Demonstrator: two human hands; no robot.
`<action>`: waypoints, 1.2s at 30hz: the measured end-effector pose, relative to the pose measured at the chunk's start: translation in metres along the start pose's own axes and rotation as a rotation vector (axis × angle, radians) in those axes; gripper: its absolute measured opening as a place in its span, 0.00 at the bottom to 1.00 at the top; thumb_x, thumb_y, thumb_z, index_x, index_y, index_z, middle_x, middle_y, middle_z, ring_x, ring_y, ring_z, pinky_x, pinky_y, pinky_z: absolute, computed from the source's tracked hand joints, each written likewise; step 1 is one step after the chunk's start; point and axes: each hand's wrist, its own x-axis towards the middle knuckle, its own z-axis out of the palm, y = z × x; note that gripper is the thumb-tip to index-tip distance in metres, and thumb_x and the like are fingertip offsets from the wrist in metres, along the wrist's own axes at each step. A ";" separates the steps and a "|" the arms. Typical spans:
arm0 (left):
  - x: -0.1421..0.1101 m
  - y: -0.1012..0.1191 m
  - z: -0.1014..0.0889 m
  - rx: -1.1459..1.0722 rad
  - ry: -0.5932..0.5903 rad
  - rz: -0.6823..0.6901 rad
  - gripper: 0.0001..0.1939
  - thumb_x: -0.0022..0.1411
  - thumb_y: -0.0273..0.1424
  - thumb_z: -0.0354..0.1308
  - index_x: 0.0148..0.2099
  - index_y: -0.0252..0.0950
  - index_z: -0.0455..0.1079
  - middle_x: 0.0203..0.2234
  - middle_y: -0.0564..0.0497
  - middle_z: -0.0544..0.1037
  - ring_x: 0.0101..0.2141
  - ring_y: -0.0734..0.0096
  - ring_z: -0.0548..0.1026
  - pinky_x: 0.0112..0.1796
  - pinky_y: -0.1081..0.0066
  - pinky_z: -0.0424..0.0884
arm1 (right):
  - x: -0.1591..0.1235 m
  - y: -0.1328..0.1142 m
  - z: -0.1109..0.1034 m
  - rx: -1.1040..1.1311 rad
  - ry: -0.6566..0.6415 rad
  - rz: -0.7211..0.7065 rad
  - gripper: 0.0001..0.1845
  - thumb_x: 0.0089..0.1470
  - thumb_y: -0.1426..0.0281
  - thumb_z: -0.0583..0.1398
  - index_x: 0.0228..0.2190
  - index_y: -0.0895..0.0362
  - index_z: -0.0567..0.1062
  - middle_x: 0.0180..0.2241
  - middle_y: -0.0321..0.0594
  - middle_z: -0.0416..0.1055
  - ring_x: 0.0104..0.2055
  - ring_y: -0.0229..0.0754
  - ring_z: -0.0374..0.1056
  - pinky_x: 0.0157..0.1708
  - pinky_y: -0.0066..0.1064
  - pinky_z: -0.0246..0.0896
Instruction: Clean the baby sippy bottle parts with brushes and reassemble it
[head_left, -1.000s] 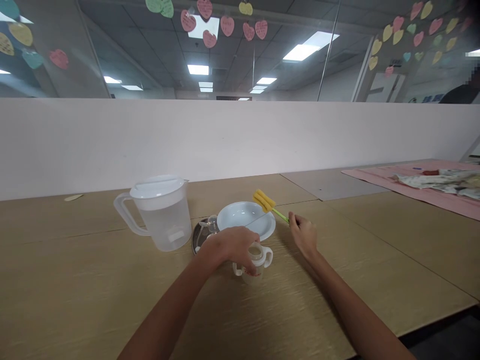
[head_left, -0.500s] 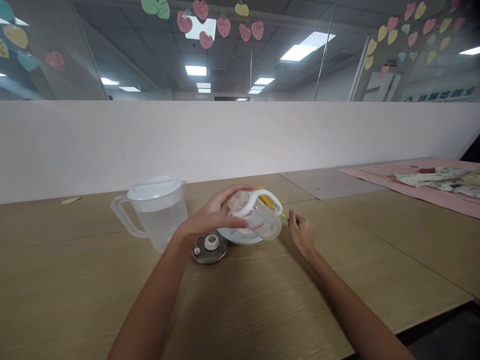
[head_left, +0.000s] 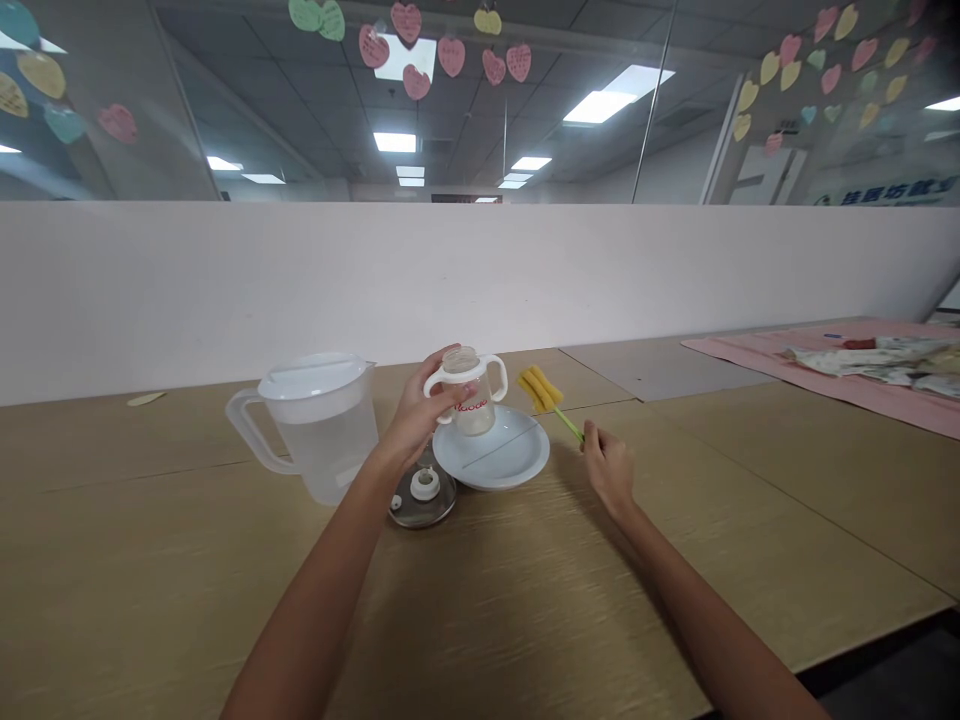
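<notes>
My left hand (head_left: pixel 414 418) is closed around a clear baby bottle (head_left: pixel 475 418) with two white handles and red lettering. The bottle stands upright, its mouth uncovered, over the left part of a white bowl (head_left: pixel 517 458). A thin straight stick or tube lies in the bowl. Off to the right, my right hand (head_left: pixel 609 466) grips the green handle of a bottle brush (head_left: pixel 541 388). Its yellow sponge head points up and left, apart from the bottle. Just left of the bowl, a white bottle ring (head_left: pixel 425 485) rests on a round metal dish (head_left: pixel 421 514).
A translucent lidded jug (head_left: pixel 330 440) stands left of my left hand, its handle facing left. A flat pale piece (head_left: pixel 146 399) lies at the far left. Further right, a pink cloth (head_left: pixel 750 352) carries crumpled fabric (head_left: pixel 862 362). A white wall (head_left: pixel 480 280) borders the table's back.
The bottle has gone from tilted to upright and shifted left with my left hand. The brush head, previously at the bottle and partly hidden behind it, now shows fully. More of the bowl is visible.
</notes>
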 end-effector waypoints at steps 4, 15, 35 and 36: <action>0.002 -0.006 0.000 0.317 0.079 0.111 0.30 0.45 0.38 0.65 0.52 0.41 0.64 0.46 0.49 0.70 0.46 0.63 0.69 0.46 0.68 0.67 | 0.000 0.000 0.000 0.064 0.024 -0.013 0.29 0.56 0.52 0.44 0.16 0.59 0.66 0.14 0.38 0.61 0.19 0.38 0.58 0.21 0.27 0.45; 0.004 -0.026 0.003 0.973 0.034 0.466 0.25 0.47 0.28 0.63 0.50 0.40 0.66 0.39 0.50 0.61 0.41 0.66 0.67 0.44 0.65 0.67 | -0.009 -0.001 0.000 0.225 0.032 -0.292 0.25 0.56 0.56 0.49 0.15 0.58 0.59 0.15 0.31 0.52 0.19 0.32 0.50 0.20 0.24 0.44; 0.000 -0.026 0.010 1.363 -0.189 0.571 0.23 0.49 0.21 0.57 0.49 0.39 0.65 0.41 0.45 0.63 0.42 0.60 0.64 0.43 0.61 0.64 | -0.005 0.004 0.002 -0.180 0.326 -0.737 0.24 0.59 0.66 0.50 0.13 0.60 0.65 0.12 0.33 0.59 0.15 0.29 0.50 0.18 0.24 0.40; -0.001 -0.025 0.010 1.367 -0.196 0.570 0.23 0.49 0.21 0.56 0.49 0.39 0.65 0.41 0.45 0.63 0.42 0.60 0.64 0.43 0.61 0.64 | -0.004 0.004 0.002 -0.184 0.328 -0.745 0.24 0.59 0.66 0.50 0.13 0.60 0.65 0.12 0.33 0.59 0.15 0.29 0.50 0.18 0.24 0.40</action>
